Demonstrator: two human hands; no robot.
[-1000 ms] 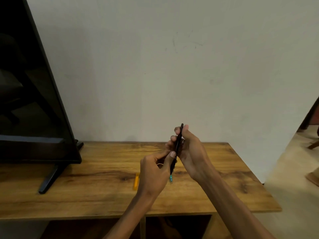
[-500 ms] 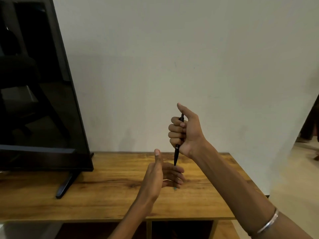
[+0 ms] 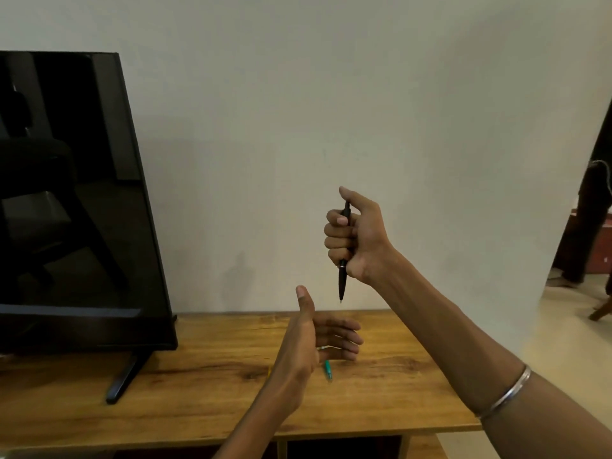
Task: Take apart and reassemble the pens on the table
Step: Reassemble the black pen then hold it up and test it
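Fingers (image 3: 335,234) of right hand (image 3: 356,238): four curled tight round black pen (image 3: 343,260), thumb up and laid against the top end, near the push-button. Fist grip, probably for working the button or trying the mechanism after refitting; a judgement only. Pen held roughly upright, tip down, a thin silver ring just below the fist, the lower barrel and point hanging free in the air, well above the table (image 3: 205,402). Looks whole from here; any loose joint too small to tell.

Fingers (image 3: 344,339) of left hand (image 3: 309,346): straight and relaxed, lying close together, pointing right; thumb standing up and apart. Holding nothing. A pale ring on one finger. Palm turned inward, set below and a little left of the pen tip, not touching it. Likely waiting to catch a falling part or to take the pen's lower end.

Outward from there: right wrist bent, forearm rising from lower right, silver bangle (image 3: 503,394) round it. Left forearm coming up from bottom centre, hand hovering above the table.

On the wood just behind the left hand, green pen (image 3: 328,371), only its lower end visible, the rest hidden by the palm. A sliver of yellow at the wrist's left edge, too small to identify. Black screen (image 3: 66,200) on its stand at the left.
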